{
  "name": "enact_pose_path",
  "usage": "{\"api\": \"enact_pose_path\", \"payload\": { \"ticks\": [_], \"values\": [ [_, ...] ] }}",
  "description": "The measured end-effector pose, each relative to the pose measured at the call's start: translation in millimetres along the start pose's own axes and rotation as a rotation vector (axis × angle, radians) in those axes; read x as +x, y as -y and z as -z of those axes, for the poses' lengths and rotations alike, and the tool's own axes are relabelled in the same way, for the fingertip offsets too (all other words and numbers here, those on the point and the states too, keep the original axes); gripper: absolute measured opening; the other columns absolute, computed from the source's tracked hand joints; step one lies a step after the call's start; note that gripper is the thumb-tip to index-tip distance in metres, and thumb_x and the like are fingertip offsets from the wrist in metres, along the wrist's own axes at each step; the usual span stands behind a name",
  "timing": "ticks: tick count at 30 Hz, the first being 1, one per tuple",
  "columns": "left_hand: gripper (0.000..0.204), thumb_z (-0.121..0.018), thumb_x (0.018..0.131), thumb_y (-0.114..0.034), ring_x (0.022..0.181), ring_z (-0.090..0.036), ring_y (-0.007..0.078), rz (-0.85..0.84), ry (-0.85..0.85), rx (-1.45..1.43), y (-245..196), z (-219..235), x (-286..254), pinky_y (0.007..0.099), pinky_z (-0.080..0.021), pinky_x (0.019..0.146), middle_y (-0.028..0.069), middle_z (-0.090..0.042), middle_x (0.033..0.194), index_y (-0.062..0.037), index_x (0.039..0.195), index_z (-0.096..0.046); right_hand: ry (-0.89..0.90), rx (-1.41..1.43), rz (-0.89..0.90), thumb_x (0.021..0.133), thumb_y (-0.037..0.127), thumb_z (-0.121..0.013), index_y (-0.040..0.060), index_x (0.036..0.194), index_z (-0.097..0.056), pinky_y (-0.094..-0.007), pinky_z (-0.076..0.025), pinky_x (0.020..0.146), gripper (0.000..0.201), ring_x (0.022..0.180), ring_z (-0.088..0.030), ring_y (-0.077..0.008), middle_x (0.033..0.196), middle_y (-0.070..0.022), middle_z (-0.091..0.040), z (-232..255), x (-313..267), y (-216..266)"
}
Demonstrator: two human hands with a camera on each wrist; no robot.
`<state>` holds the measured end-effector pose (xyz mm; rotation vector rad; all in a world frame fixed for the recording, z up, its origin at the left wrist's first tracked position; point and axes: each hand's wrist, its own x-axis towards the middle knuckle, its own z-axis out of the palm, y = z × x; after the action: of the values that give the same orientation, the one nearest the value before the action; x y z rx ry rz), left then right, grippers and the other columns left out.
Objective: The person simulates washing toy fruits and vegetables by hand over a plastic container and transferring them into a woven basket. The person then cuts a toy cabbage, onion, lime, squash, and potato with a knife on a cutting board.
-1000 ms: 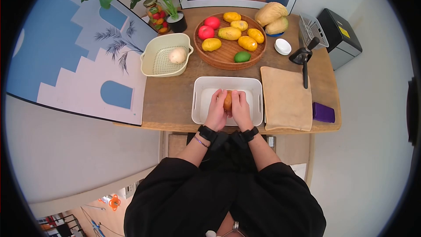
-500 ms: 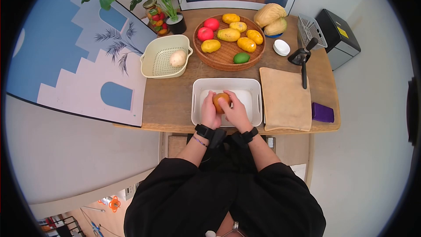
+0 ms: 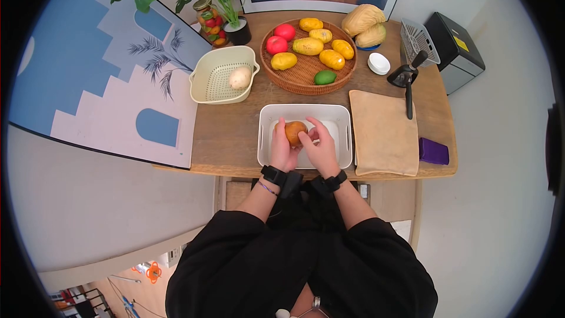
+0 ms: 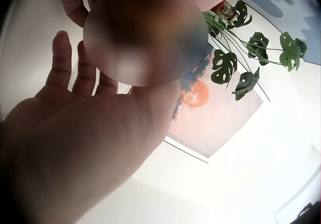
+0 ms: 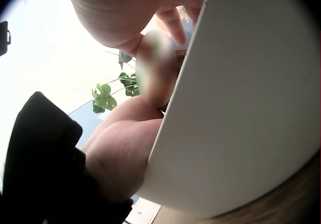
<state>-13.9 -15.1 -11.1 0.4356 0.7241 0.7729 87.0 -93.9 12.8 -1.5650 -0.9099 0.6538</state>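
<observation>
White tub, head view: the white tub (image 3: 339, 135) lies beneath both hands.
Brown item, head view: the rounded brown item (image 3: 296, 132) is raised over the tub, gripped in the left hand (image 3: 283, 154).
Right hand, head view: the right hand (image 3: 322, 154) has loosely extended fingers, its thumb side touching the item.
Colander, head view: left of the tub and farther back, the colander (image 3: 202, 85) holds a pale round item (image 3: 240, 78).
Progress: handling appears unfinished; the brown item is not set down.
Difference: half a second earlier it looked rounder; more of its length now shows.
Fingers, left wrist view: several stand upright; blur hides the grip.
Tub wall, right wrist view: it fills the right side; blur obscures the item.
</observation>
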Motion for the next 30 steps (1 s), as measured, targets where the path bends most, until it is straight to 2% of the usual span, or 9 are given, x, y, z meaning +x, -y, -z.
{"api": "enact_pose_path", "payload": {
  "ticks": [8, 11, 13, 17, 20, 22, 25, 28, 30],
  "values": [
    [0.043, -0.042, 0.107, -0.051, 0.112, -0.062, 0.0200, -0.019, -0.013, -0.021, -3, -14, -13, 0.0408, -0.049, 0.097, 0.0062, -0.064, 0.117, -0.0130, 0.122, -0.055, -0.021, -0.217, 0.415, 0.092, 0.021, -0.071, 0.0093, 0.140, -0.057, -0.0314, -0.054, 0.076, 0.051, 0.087, -0.063, -0.0177, 0.114, -0.0116, -0.063, -7, 5, -16],
    [0.039, -0.043, 0.107, -0.046, 0.112, -0.062, 0.0206, 0.014, 0.049, -0.023, -1, -10, -8, 0.0392, -0.050, 0.096, 0.0061, -0.065, 0.117, -0.0126, 0.124, -0.055, -0.030, -0.064, 0.115, 0.102, 0.030, -0.060, 0.0063, 0.137, -0.059, -0.0295, -0.054, 0.069, 0.043, 0.076, -0.064, -0.0161, 0.102, -0.0117, -0.067, -8, 6, -14],
    [0.038, -0.043, 0.107, -0.043, 0.112, -0.062, 0.0211, 0.015, 0.071, -0.029, 4, -3, -1, 0.0385, -0.051, 0.096, 0.0061, -0.065, 0.117, -0.0125, 0.126, -0.055, 0.151, 0.117, -0.446, 0.106, 0.043, -0.046, 0.0064, 0.136, -0.058, -0.0359, -0.056, 0.082, 0.048, 0.091, -0.070, -0.0299, 0.101, -0.0211, -0.071, 6, 4, 25],
    [0.038, -0.044, 0.108, -0.038, 0.111, -0.062, 0.0215, -0.054, 0.068, -0.051, 8, 6, 6, 0.0389, -0.052, 0.094, 0.0066, -0.062, 0.120, -0.0101, 0.133, -0.051, 0.209, 0.037, -0.417, 0.108, 0.047, -0.038, 0.0067, 0.137, -0.058, -0.0359, -0.056, 0.081, 0.054, 0.082, -0.070, -0.0313, 0.093, -0.0201, -0.072, 10, 4, 23],
    [0.039, -0.045, 0.109, -0.035, 0.113, -0.061, 0.0221, -0.091, 0.033, -0.063, 9, 6, 5, 0.0401, -0.053, 0.095, 0.0085, -0.058, 0.124, -0.0075, 0.136, -0.048, 0.067, -0.022, -0.216, 0.105, 0.046, -0.048, 0.0063, 0.138, -0.057, -0.0374, -0.056, 0.082, 0.052, 0.088, -0.070, -0.0298, 0.100, -0.0205, -0.072, -4, 6, -14],
    [0.040, -0.044, 0.109, -0.035, 0.114, -0.061, 0.0228, -0.108, 0.004, -0.065, 10, 6, 4, 0.0404, -0.053, 0.096, 0.0098, -0.057, 0.126, -0.0069, 0.138, -0.046, -0.068, -0.218, 0.179, 0.104, 0.038, -0.056, 0.0053, 0.139, -0.056, -0.0307, -0.055, 0.077, 0.048, 0.083, -0.067, -0.0195, 0.099, -0.0153, -0.069, -10, 6, -17],
    [0.040, -0.044, 0.109, -0.035, 0.115, -0.061, 0.0237, -0.124, -0.015, -0.091, 7, 4, 2, 0.0409, -0.053, 0.099, 0.0114, -0.056, 0.128, -0.0071, 0.137, -0.046, 0.038, -0.185, 0.255, 0.099, 0.037, -0.063, 0.0072, 0.143, -0.053, -0.0325, -0.053, 0.090, 0.054, 0.101, -0.065, -0.0228, 0.115, -0.0186, -0.067, -11, 3, -19],
    [0.037, -0.043, 0.109, -0.035, 0.109, -0.063, 0.0258, -0.086, -0.044, -0.109, -1, -2, -5, 0.0422, -0.053, 0.096, 0.0097, -0.062, 0.122, -0.0110, 0.136, -0.047, 0.048, -0.102, 0.065, 0.101, 0.046, -0.058, 0.0029, 0.136, -0.057, -0.0360, -0.055, 0.079, 0.056, 0.087, -0.071, -0.0280, 0.100, -0.0222, -0.070, -10, 5, -10],
    [0.034, -0.043, 0.109, -0.036, 0.109, -0.063, 0.0232, 0.114, 0.214, -0.106, -13, -2, -10, 0.0410, -0.053, 0.095, 0.0058, -0.064, 0.118, -0.0111, 0.130, -0.052, 0.109, -0.027, -0.158, 0.103, 0.047, -0.052, 0.0022, 0.135, -0.057, -0.0359, -0.054, 0.071, 0.055, 0.076, -0.069, -0.0262, 0.089, -0.0198, -0.069, 1, 4, 15]
  ]
}}
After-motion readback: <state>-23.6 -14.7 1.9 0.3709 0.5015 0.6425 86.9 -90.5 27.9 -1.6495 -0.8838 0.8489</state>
